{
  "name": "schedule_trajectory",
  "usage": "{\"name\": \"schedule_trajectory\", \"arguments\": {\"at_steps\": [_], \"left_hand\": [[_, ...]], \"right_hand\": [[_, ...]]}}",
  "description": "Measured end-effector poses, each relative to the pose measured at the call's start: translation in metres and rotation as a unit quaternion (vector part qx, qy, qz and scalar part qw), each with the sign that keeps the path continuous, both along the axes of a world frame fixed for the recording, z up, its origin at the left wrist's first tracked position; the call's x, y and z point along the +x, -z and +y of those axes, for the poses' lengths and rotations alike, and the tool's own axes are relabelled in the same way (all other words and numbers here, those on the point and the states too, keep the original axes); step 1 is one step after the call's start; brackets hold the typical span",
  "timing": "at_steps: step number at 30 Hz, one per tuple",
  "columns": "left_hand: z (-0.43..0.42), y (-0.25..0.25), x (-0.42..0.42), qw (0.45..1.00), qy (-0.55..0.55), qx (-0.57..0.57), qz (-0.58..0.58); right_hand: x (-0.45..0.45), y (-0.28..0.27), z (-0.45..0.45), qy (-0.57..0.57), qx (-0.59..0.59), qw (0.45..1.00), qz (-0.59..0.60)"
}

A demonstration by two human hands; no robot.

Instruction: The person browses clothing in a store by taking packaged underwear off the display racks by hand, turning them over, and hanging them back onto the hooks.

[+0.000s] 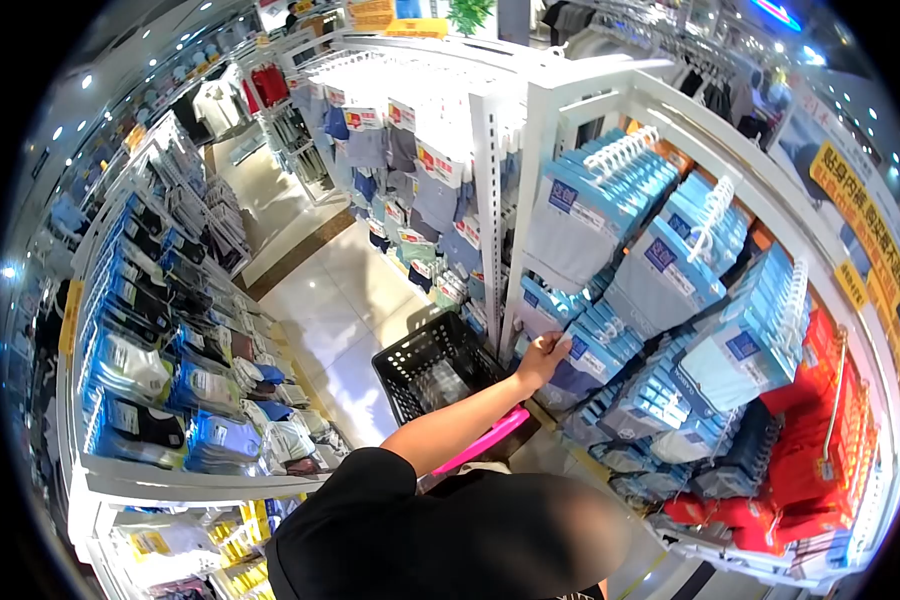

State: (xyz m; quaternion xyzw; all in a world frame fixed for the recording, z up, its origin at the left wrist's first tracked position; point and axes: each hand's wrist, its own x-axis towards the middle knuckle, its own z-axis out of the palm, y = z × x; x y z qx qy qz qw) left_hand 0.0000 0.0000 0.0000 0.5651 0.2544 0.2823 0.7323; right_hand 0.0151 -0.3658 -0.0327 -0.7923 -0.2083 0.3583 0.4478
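Head view: tiled shop floor, white racks, left fingers tight on blue packet.

Clothing shop: packaged garments on hooks, white racks, shopping basket, orange-yellow printed sign.

A pale, glossy tiled floor, crossed by a dark brown band, runs beside a white metal display rack; a white perforated metal post stands near the middle; a long orange-yellow printed sign slants along the right; small round white spotlights dot the ceiling; a blue-white strip light glows upper right
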Motion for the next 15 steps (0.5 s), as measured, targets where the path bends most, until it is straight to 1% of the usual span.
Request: {"name": "schedule_trajectory", "arguments": {"at_steps": [1,2,3,5,6,8,9,10,11,12,13,14,15], "left_hand": [[-0.001,0.003,0.003,1.000,-0.016,0.014,0.006],[-0.002,0.005,0.007,0.999,-0.031,0.029,0.010],[-0.004,-0.008,-0.007,0.994,-0.058,0.085,0.030],[-0.015,-0.024,-0.019,0.972,-0.109,0.195,0.071],[-0.017,-0.015,-0.027,0.950,-0.123,0.276,0.078],[-0.047,-0.053,-0.056,0.927,-0.166,0.299,0.152],[-0.055,-0.053,-0.067,0.931,-0.158,0.295,0.148],[-0.068,-0.053,-0.081,0.915,-0.143,0.345,0.156],[-0.081,-0.048,-0.092,0.941,-0.102,0.275,0.169],[-0.094,-0.058,-0.104,0.951,-0.016,0.252,0.176],[-0.106,-0.055,-0.114,0.967,0.059,0.213,0.127],[-0.112,-0.047,-0.123,0.930,0.120,0.328,0.113],[-0.123,-0.034,-0.127,0.912,0.158,0.365,0.101]], "right_hand": [[0.001,0.011,-0.014,0.008,-0.016,1.000,-0.021],[0.007,0.041,-0.033,0.013,-0.015,1.000,-0.018],[-0.002,0.059,-0.053,0.021,-0.015,1.000,-0.016],[-0.004,0.067,-0.082,0.007,-0.115,0.993,-0.016],[-0.004,0.077,-0.094,0.001,-0.137,0.991,-0.015],[-0.010,0.087,-0.113,-0.001,-0.144,0.990,-0.001],[-0.010,0.101,-0.122,0.000,-0.143,0.990,0.007],[-0.012,0.108,-0.127,0.002,-0.142,0.990,0.020],[-0.016,0.112,-0.131,0.009,-0.141,0.990,0.029],[-0.020,0.114,-0.134,0.013,-0.138,0.990,0.038],[-0.024,0.118,-0.136,0.019,-0.133,0.990,0.049],[-0.026,0.122,-0.139,0.023,-0.126,0.990,0.059],[-0.026,0.122,-0.141,0.027,-0.121,0.990,0.063]]}}
